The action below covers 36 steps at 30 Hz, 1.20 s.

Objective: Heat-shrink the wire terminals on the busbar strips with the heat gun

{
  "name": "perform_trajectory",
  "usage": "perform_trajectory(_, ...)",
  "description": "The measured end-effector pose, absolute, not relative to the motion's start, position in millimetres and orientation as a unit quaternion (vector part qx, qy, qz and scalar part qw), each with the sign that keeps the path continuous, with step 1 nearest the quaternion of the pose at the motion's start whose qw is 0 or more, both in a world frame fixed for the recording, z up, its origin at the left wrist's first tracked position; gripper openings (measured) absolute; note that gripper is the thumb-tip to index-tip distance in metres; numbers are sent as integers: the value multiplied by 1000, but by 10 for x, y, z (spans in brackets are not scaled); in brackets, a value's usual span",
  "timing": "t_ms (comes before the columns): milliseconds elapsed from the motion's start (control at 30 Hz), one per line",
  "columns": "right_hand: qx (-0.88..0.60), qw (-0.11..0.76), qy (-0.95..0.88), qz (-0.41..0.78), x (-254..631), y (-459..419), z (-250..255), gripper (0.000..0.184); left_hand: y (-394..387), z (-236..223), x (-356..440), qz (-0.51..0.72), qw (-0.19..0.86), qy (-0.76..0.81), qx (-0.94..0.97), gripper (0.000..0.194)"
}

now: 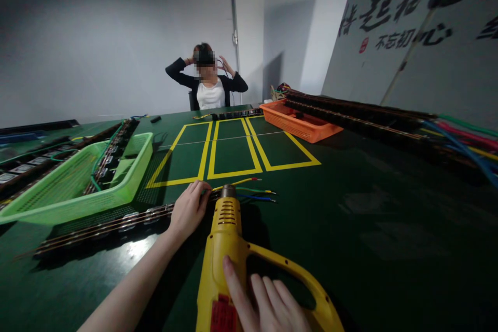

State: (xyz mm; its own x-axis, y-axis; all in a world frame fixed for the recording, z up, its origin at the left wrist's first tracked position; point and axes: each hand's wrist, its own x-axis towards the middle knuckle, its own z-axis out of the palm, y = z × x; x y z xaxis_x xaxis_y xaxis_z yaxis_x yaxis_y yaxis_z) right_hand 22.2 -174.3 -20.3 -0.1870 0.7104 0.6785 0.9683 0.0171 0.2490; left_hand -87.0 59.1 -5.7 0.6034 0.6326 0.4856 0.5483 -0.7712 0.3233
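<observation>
My right hand [272, 303] is closed around a yellow heat gun [222, 246], its index finger stretched along the housing. The metal nozzle [228, 191] points away from me, just over colored wires. My left hand [190, 208] is closed on the right end of a long black strip [105, 231] with bare copper lines running along it. From that end come a yellow wire [233, 184], a green wire [252, 190] and a blue wire [254, 198], with bare tips pointing right. How the left fingers hold the strip's end is partly hidden.
A green basket [142, 153] holding similar strips stands at left, beside more strips. An orange basket [299, 128] sits at far right, with long strips [361, 114] lying across it. Yellow tape [235, 175] marks rectangles on the green table. A person [212, 91] sits opposite, hands raised to a headset.
</observation>
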Motion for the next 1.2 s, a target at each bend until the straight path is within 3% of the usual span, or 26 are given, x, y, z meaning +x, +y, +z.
perform_trajectory(200, -630, 279, -641, -339, 0, -1548, -216, 61, 575, -32, -904, 274, 60, 327, 902, 15)
perform_trajectory(433, -585, 220, -724, -292, 349, -1667, -21, 54, 617, -60, -880, 283, 43, 334, 898, 16)
perform_trajectory(867, -630, 180, -706, -269, 757, -1934, 29, 70, 549, -33, -852, 246, 13, 364, 898, 21)
perform_trajectory(1200, -616, 157, -715, -292, 711, -1949, 30, 59, 555, -60, -835, 277, -33, 317, 906, 21)
